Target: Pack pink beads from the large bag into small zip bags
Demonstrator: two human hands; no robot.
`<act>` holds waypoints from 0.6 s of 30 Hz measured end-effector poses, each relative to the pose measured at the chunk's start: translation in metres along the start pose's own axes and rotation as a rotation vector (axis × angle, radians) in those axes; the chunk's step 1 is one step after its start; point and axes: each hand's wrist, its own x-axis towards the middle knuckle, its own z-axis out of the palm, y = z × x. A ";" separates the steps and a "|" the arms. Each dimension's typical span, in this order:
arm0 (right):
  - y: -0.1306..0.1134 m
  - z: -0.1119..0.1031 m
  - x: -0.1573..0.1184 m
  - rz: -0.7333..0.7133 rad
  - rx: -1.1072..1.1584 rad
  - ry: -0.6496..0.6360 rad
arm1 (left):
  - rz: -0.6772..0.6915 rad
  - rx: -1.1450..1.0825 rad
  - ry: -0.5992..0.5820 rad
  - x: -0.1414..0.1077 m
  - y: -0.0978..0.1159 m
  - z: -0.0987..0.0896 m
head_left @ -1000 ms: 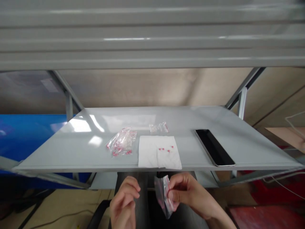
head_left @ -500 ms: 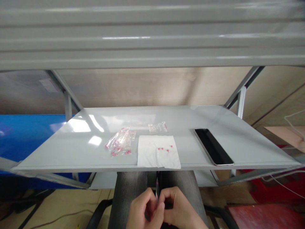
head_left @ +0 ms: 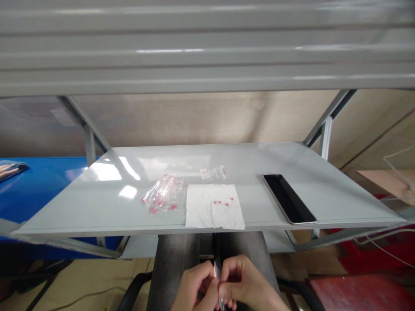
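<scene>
Above my lap, my left hand [head_left: 198,287] and my right hand [head_left: 243,280] meet with their fingers pinched together. Between them is a thin, pale, shiny piece [head_left: 217,267] seen edge-on; it looks like a small plastic bag. Its lower part is hidden by the fingers. Just beyond, a white tissue [head_left: 198,211] lies at the table's front edge, with several small pink beads [head_left: 220,202] on its right half. Left of the tissue, clear zip bags [head_left: 162,192] with pink beads lie in a pile. Another small clear bag [head_left: 214,173] lies behind the tissue.
A dark-screened phone [head_left: 288,198] lies on the right of the grey table [head_left: 249,164]. A grey ribbed surface [head_left: 207,47] spans overhead, with metal struts at both sides. At the far left, part of another person's hand [head_left: 6,169] shows above a blue surface [head_left: 48,190].
The thin piece between my hands has tilted, and my right fingers now pinch lower on it. Another person's hand has come into view at the far left. The view has shifted slightly.
</scene>
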 end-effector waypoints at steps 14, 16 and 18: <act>0.000 0.016 -0.006 -0.274 -0.891 0.494 | 0.186 0.727 0.042 0.006 -0.015 -0.004; 0.002 0.014 -0.008 -0.337 -0.993 0.555 | 0.203 0.734 0.046 0.004 -0.013 -0.004; 0.002 0.012 -0.010 -0.376 -1.058 0.600 | 0.240 0.764 0.083 0.002 -0.012 -0.005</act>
